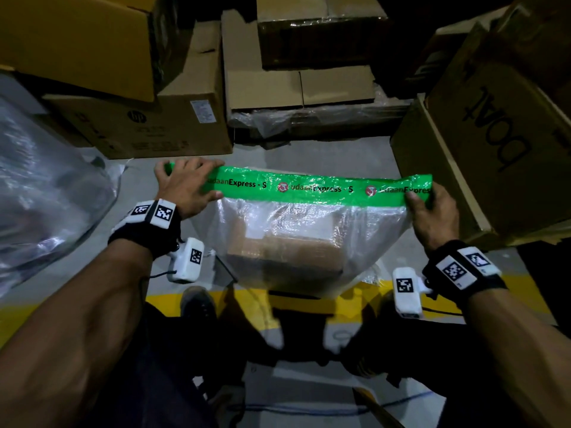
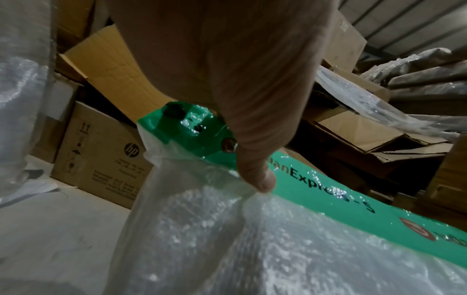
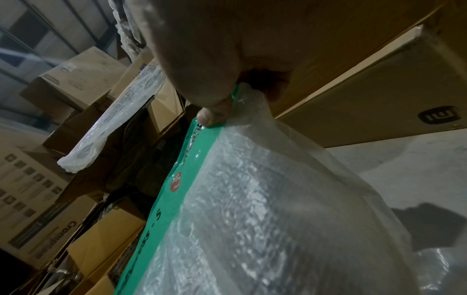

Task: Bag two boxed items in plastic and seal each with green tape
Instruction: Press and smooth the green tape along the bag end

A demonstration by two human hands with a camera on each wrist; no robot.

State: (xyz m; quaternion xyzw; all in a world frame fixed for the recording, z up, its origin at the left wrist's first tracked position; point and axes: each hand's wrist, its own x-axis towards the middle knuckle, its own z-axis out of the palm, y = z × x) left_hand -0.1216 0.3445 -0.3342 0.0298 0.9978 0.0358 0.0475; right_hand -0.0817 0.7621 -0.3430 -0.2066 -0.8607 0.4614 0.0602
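A: Holding the taped mouth at both ends; left hand (image 1: 185, 183) lies over the left end of the printed green tape strip (image 1: 312, 189), thumb underneath, fingers curled over the top; right hand (image 1: 432, 211) pinches the right end between thumb and fingers.

B: Where's the item?

A: Brown cardboard box (image 1: 287, 251) sits low inside the clear bubble-textured plastic bag (image 1: 309, 230); bag hangs from the taped edge over the grey floor (image 1: 312, 156), near the stacked cartons (image 1: 173, 125).

B: Seal done?

A: Tape runs along the mouth from end to end; left end looks folded over in the left wrist view; I'd call this bag nearly sealed, maybe ends left to press down.

B: Second item?

A: Can't tell; a bulky plastic-wrapped bundle (image 1: 46, 193) lies at far left, contents unreadable; no tape roll visible.
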